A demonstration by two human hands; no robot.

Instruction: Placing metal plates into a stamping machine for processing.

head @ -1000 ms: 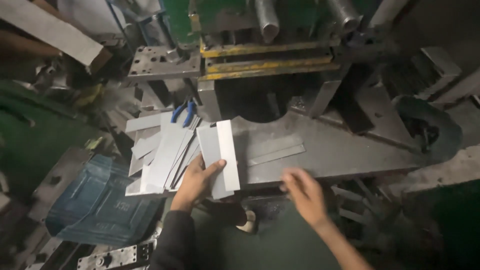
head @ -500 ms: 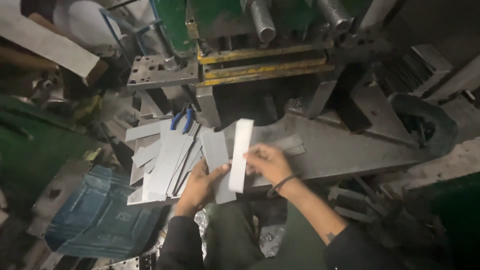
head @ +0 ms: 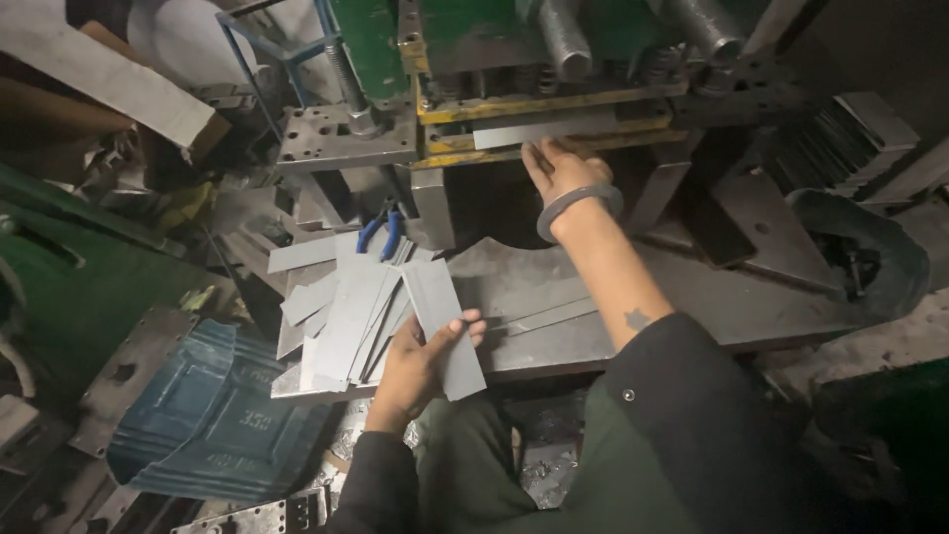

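Note:
My right hand (head: pixel 559 170), with a grey bangle on the wrist, reaches up to the press and holds a long grey metal strip (head: pixel 539 133) lying in the slot between the yellow die plates (head: pixel 465 111). My left hand (head: pixel 420 361) rests lower left, its fingers gripping a flat grey metal strip (head: pixel 447 321) at the near end of a fanned stack of similar strips (head: pixel 346 311) on the steel press table (head: pixel 692 297).
Blue-handled pliers (head: pixel 381 229) lie behind the strip stack. A blue embossed sheet (head: pixel 213 415) sits at lower left. A stack of dark plates (head: pixel 840 138) stands at upper right, with a round dark bin (head: pixel 870 252) below it. Green machine parts (head: pixel 59 287) crowd the left.
My right hand has carried a strip from the stack up into the press slot. My left hand stayed at the stack, now holding another strip.

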